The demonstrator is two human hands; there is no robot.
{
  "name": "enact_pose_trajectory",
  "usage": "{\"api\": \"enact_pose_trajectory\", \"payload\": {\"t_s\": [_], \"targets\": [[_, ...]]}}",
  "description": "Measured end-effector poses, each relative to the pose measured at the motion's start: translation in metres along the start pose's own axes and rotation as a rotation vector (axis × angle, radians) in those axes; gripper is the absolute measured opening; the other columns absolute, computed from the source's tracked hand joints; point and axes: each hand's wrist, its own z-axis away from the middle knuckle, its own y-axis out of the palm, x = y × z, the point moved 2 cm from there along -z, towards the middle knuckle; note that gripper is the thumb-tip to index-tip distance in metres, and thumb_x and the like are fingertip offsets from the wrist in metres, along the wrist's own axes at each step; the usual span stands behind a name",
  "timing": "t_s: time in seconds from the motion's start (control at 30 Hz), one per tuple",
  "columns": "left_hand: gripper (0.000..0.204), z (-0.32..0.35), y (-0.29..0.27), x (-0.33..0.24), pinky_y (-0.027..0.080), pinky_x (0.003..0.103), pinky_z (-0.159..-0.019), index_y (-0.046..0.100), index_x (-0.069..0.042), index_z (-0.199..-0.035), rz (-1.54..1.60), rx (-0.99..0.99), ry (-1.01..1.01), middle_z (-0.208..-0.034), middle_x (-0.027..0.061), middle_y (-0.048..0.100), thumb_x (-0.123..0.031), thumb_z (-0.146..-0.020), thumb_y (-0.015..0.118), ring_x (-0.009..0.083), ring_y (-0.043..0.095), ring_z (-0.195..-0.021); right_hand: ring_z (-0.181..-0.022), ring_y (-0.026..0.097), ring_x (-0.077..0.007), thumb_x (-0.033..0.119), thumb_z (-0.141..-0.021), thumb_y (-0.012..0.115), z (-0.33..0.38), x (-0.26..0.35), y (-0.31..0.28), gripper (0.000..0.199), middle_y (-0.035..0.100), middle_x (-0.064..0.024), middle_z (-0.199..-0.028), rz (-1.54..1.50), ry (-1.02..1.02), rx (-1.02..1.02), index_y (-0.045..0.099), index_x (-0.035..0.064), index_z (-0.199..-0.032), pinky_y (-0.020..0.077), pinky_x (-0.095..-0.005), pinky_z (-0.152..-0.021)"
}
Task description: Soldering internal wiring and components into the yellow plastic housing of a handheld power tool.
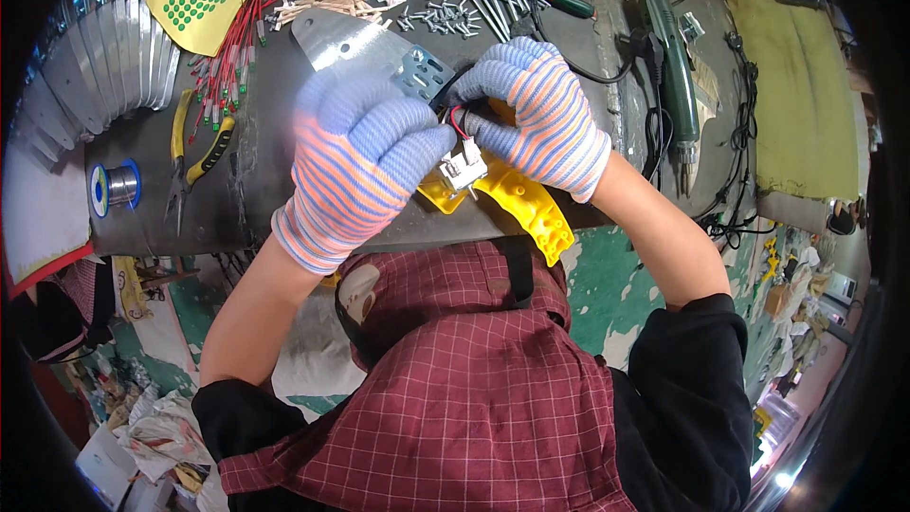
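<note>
Striped knit gloves cover both hands, which meet at the bench's near edge. My left hand (365,147) is closed, its fingertips pinching at a small white electrical part (464,171); its back fingers are blurred. My right hand (538,118) is closed too, thumb and fingers bent around thin wires at that part. A short red wire (459,121) loops between the hands into the white part. Just below lies a curved yellow plastic shell (526,210), partly covered by the hands. A slotted metal bracket (423,74) rests beyond my fingers. What lies inside the right grip is hidden.
Left are yellow-handled pliers (210,152), a solder spool (116,187), red-wired LEDs (227,71) and stacked metal sheets (104,47). Loose screws (445,14) and a screwdriver (566,3) lie at the back. Right, a green corded power tool (671,76) lies near black cables (744,142).
</note>
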Motion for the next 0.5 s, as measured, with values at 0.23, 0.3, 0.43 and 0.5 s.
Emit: {"api": "enact_pose_trajectory", "payload": {"t_s": [0.23, 0.3, 0.43, 0.5], "targets": [[0.026, 0.013, -0.003, -0.019, 0.046, 0.044, -0.092, 0.068, -0.022, -0.085, -0.074, -0.053, -0.014, -0.098, -0.0053, 0.061, -0.013, -0.062, 0.078, 0.0180, 0.057, -0.091, -0.083, 0.061, -0.0315, 0.025, -0.076, 0.072, 0.001, 0.004, 0.000, 0.016, 0.064, -0.0093, -0.082, -0.007, 0.061, 0.010, 0.068, 0.0138, -0.087, 0.0458, -0.0421, -0.076], [0.027, 0.008, -0.005, -0.020, 0.045, 0.041, -0.085, 0.067, -0.020, -0.091, -0.081, -0.043, 0.024, -0.095, -0.0032, 0.063, -0.014, -0.065, 0.070, 0.0192, 0.059, -0.089, -0.083, 0.061, -0.0320, 0.022, -0.076, 0.070, 0.002, 0.002, -0.004, 0.016, 0.064, -0.0098, -0.083, -0.023, 0.043, 0.033, 0.068, 0.0128, -0.089, 0.0466, -0.0422, -0.077], [0.024, 0.034, -0.002, -0.040, 0.045, 0.040, -0.080, 0.065, -0.013, -0.096, 0.195, -0.169, -0.408, -0.100, 0.0052, 0.064, -0.005, -0.073, 0.066, 0.0275, 0.059, -0.088, -0.086, 0.061, -0.0326, 0.012, -0.075, 0.062, 0.001, 0.010, -0.025, 0.022, 0.065, -0.0111, -0.087, -0.216, 0.013, -0.046, 0.068, 0.0092, -0.097, 0.0488, -0.0417, -0.080], [0.024, 0.049, 0.003, -0.056, 0.044, 0.041, -0.083, 0.063, -0.007, -0.101, 0.308, -0.171, -0.707, -0.103, 0.0106, 0.063, -0.010, -0.078, 0.069, 0.0306, 0.058, -0.091, -0.086, 0.061, -0.0329, 0.008, -0.076, 0.058, 0.001, 0.022, -0.037, 0.025, 0.065, -0.0113, -0.090, -0.247, 0.024, -0.060, 0.066, 0.0071, -0.101, 0.0495, -0.0410, -0.081]]}}
